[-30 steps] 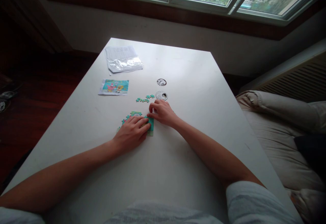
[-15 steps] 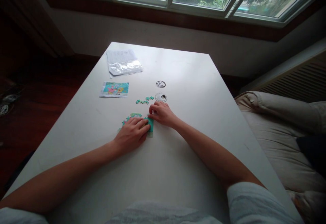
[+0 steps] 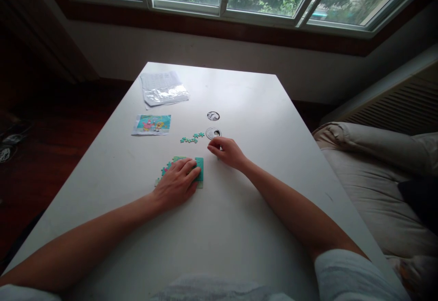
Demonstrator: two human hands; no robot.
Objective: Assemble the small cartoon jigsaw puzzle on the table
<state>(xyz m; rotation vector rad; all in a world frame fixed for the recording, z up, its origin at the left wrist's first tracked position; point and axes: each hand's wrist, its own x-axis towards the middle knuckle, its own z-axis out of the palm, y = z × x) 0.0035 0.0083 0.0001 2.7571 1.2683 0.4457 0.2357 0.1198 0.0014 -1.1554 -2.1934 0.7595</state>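
Observation:
A partly assembled jigsaw puzzle (image 3: 200, 178), mostly green and teal, lies on the white table. My left hand (image 3: 178, 176) rests flat across it, fingers stretched out, covering much of the picture; its left edge is uneven. To the right of the puzzle and apart from it, my right hand (image 3: 226, 151) hovers low or touches the table with its fingers curled together. Whether anything is between those fingertips is hidden. Several loose jigsaw pieces (image 3: 189, 140) lie beyond the puzzle, to the left of my right hand.
A small picture sheet (image 3: 151, 124) with cartoon figures lies at the left. Behind it are papers with a clear plastic bag (image 3: 164, 92). Two round openings or discs, a nearer one (image 3: 210, 134) and a farther one (image 3: 213, 116), sit mid-table. A beige sofa (image 3: 356, 191) stands at the right.
My right hand has moved off the puzzle's upper right corner, to the right. A piece now fills the top edge there. The left hand stays on the puzzle. The view has shifted slightly.

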